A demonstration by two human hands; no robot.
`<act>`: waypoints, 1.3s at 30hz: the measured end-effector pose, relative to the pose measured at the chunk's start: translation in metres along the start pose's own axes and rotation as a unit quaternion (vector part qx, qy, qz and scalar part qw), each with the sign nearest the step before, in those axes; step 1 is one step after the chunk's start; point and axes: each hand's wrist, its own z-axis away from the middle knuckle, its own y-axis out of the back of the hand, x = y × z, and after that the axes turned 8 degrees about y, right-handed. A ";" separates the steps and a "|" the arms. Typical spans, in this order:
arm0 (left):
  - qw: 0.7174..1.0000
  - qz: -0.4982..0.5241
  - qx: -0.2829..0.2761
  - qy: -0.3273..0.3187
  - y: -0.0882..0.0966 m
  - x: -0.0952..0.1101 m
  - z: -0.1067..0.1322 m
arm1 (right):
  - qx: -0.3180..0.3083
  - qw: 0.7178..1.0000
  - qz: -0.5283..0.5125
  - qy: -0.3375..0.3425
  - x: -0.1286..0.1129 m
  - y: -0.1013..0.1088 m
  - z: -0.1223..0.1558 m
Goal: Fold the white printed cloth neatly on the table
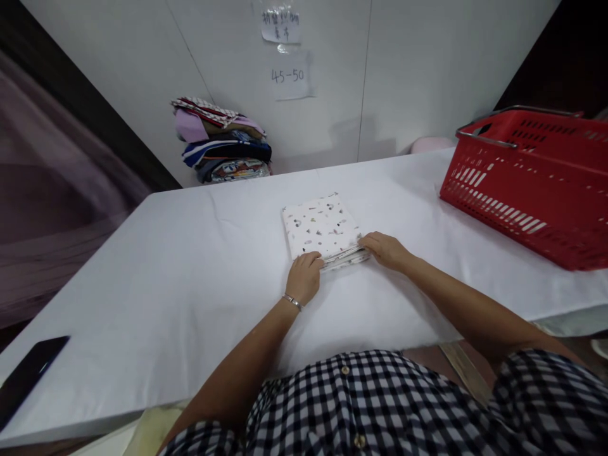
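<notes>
A folded white cloth with small coloured specks (pixel 319 227) lies flat in the middle of the white table (pixel 190 285). My left hand (pixel 304 276) grips its near edge at the left corner, fingers curled onto the fabric. At the near right corner my right hand (pixel 384 249) pinches the layered edge, fingers closed on it. A silver bracelet is on my left wrist.
A red plastic basket (pixel 527 183) with a metal handle stands at the table's right. A stack of folded clothes (pixel 223 142) sits at the back left against the white wall. A dark phone (pixel 28 373) lies at the near left edge. Paper notes hang on the wall.
</notes>
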 end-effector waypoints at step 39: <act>0.997 -0.058 -0.053 -0.012 -0.004 0.013 -0.008 | 0.023 0.998 -0.034 0.050 0.012 -0.010 0.008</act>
